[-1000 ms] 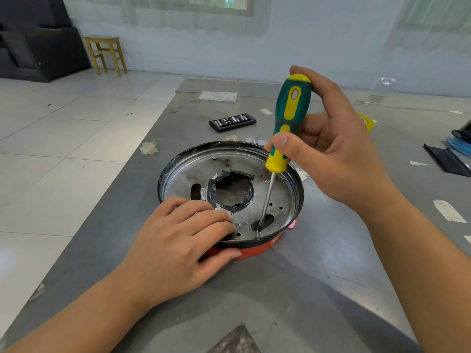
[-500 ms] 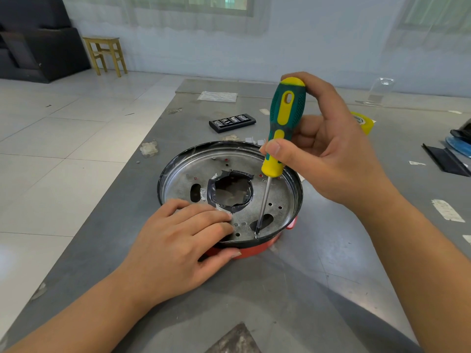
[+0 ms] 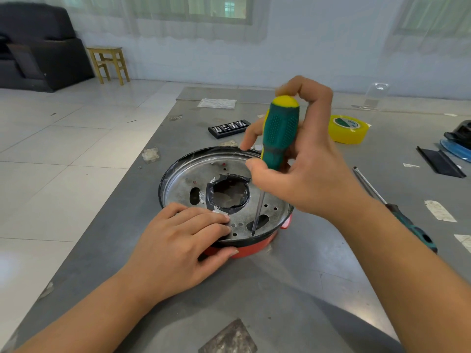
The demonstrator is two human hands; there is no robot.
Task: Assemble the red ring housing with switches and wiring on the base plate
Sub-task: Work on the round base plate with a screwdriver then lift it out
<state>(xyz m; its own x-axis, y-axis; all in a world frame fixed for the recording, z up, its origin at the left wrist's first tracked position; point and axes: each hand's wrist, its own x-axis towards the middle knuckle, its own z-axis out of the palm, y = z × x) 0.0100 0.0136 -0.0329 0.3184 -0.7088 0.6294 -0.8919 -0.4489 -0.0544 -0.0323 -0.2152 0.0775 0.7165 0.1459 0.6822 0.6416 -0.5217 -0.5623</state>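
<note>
My right hand (image 3: 303,171) gripped the knurled green screwdriver (image 3: 276,141), tip on the round perforated steel plate (image 3: 193,177); my left hand (image 3: 183,240) pressed flat on its near rim, thumb against the red housing (image 3: 252,247) beneath.

A makeshift workshop in a tiled room: steel worktable (image 3: 293,289), bit set (image 3: 229,128), tape roll (image 3: 348,129), sofa (image 3: 38,47).

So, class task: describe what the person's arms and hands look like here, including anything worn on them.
Both forearms are bare to the frame edge: no sleeves, gloves, watch, rings or bands show. The left hand and right hand have short, unpainted nails.
</note>
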